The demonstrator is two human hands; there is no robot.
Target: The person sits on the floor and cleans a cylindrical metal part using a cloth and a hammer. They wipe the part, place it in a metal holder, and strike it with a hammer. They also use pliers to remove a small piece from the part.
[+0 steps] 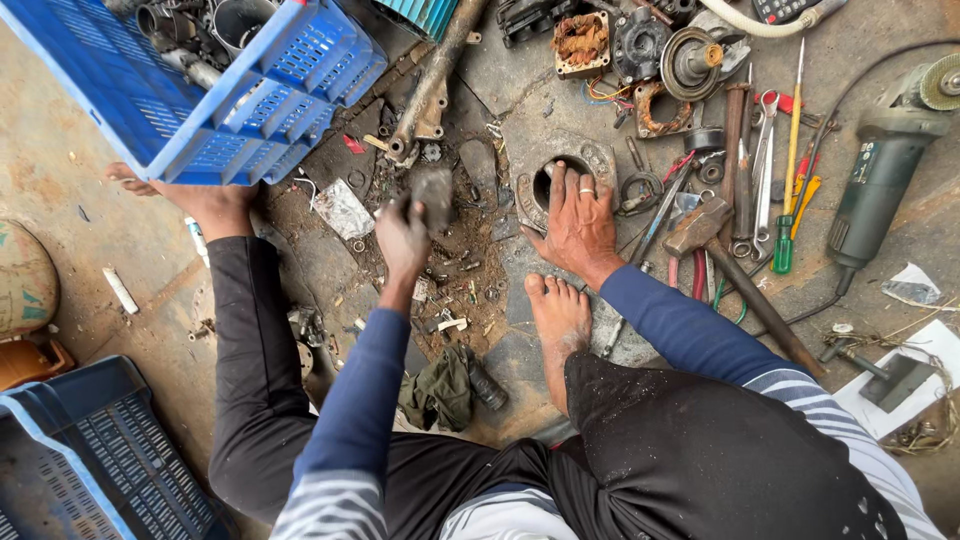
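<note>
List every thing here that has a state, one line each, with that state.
left hand: closed on a dark metal part, raised
right hand: flat on the metal housing, fingers at its round hole
blue crate: tilted, holding metal parts
hammer: lying on the floor
angle grinder: lying idle

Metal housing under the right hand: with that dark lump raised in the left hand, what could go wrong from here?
1. The right hand lies flat on the metal housing, fingers at its round hole; if the dark lump gripped by the left hand comes down there, it may catch them.
2. The bare foot rests just below the housing, among loose scrap, so dropped parts could hurt it.
3. The hammer lies close by the right wrist and could snag.
</note>
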